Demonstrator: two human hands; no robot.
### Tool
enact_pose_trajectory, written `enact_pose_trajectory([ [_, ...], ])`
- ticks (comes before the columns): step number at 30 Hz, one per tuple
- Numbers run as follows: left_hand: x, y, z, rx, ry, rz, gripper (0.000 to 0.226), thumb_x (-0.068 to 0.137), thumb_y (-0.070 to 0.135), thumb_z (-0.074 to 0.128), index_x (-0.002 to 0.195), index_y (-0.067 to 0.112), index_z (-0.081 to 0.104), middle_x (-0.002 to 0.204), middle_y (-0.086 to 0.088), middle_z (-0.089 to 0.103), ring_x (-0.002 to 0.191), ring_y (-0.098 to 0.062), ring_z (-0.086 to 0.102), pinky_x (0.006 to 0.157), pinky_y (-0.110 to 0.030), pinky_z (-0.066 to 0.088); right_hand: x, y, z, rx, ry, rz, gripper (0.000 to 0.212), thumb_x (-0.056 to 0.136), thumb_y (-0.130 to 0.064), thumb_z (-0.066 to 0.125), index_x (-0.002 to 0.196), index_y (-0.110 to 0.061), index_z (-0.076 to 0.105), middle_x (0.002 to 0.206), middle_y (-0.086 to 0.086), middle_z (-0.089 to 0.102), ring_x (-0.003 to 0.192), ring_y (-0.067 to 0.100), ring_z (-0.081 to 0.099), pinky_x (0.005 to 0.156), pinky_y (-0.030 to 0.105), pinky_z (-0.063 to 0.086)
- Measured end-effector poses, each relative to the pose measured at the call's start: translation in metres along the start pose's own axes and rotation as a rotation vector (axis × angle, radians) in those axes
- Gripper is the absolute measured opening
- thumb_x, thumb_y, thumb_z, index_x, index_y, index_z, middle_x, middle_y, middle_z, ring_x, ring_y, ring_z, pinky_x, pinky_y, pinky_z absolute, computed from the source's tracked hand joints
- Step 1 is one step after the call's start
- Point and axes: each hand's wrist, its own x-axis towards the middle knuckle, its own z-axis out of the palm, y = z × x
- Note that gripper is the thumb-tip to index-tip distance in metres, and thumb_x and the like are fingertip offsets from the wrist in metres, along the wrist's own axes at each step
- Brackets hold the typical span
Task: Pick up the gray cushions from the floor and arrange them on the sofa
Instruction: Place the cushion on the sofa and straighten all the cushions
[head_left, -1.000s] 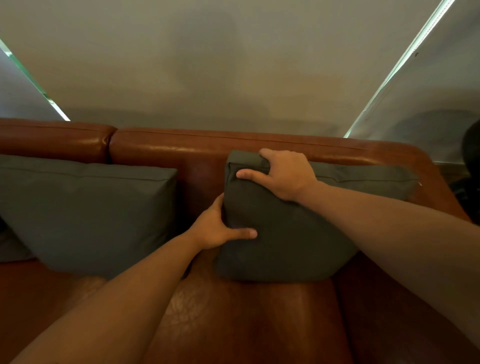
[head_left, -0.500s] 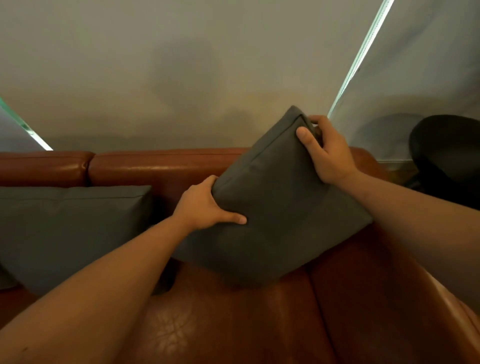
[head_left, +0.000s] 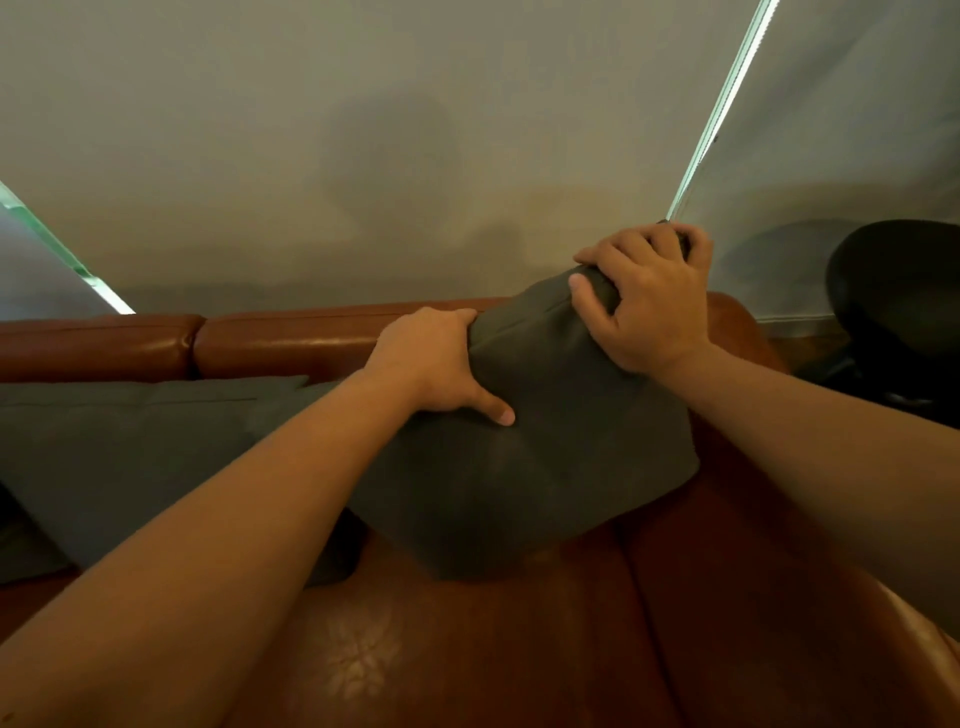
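fingers (head_left: 597, 299) of right hand (head_left: 649, 306), left hand (head_left: 436, 364) clamped on gray cushion (head_left: 545, 457), tilted over sofa (head_left: 467, 649).

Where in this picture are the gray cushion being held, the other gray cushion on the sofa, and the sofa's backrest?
held gray cushion (head_left: 545, 467): head view, middle of its front face.
second gray cushion (head_left: 130, 457): head view, its front face, left of the arms.
sofa backrest (head_left: 291, 343): head view, brown leather top edge.
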Motion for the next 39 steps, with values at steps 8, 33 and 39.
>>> enact_pose_trajectory([
  [8,0.01,0.017,-0.001,0.249,-0.087,0.127,0.087,0.035,0.085,0.071,0.098,0.029,0.049,0.09,0.004,0.062,0.078,-0.024,0.058,0.059,-0.034,0.04,-0.04,0.005,0.014,0.0,-0.1,0.087,0.037,0.097,-0.044,0.04,0.091,-0.017,0.065,0.094,0.003,0.063,0.092,0.026,0.052,0.09,0.042,0.03],
  [33,0.009,-0.071,0.109,0.207,-0.307,0.163,0.143,0.037,0.09,0.065,0.15,0.021,0.014,0.151,-0.004,0.034,0.135,-0.025,0.033,0.116,-0.043,0.018,-0.135,0.032,0.077,0.011,-0.569,-0.087,0.062,0.099,-0.055,0.032,0.142,-0.013,0.045,0.144,0.009,0.05,0.126,0.031,0.049,0.102,0.047,0.036],
  [39,0.021,-0.07,0.116,0.297,-0.218,0.126,0.135,0.043,0.071,0.082,0.149,0.015,0.018,0.142,-0.006,0.044,0.126,-0.026,0.043,0.106,-0.038,0.034,-0.139,0.051,0.078,-0.056,-0.888,-0.042,0.136,0.053,-0.091,0.057,0.156,-0.021,0.002,0.163,0.009,-0.008,0.149,0.03,0.001,0.118,0.045,0.004],
])
